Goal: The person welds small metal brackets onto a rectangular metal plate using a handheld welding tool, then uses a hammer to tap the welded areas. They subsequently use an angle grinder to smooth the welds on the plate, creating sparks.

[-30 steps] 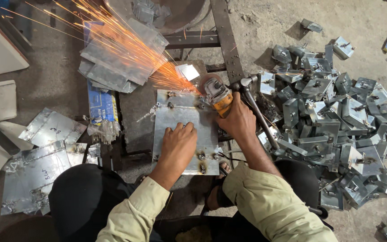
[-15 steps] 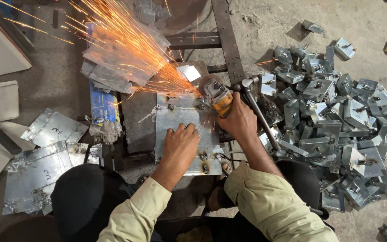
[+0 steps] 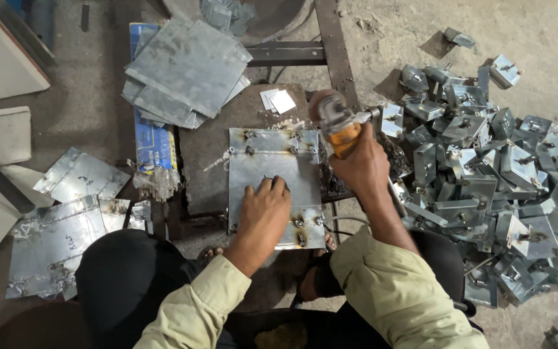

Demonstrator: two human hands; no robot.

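Angle grinder is gripped by the right hand beside one welded steel plate, which is pressed flat by the left hand.

Welded grey metal plate lying flat on bench, orange-bodied angle grinder at its right edge

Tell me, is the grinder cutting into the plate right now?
No. The grinder, gripped in the right hand, sits off the plate edge with no sparks; the left hand lies flat on the plate.

Dim even light, soft shadows, grinder blurred, edges sharp.
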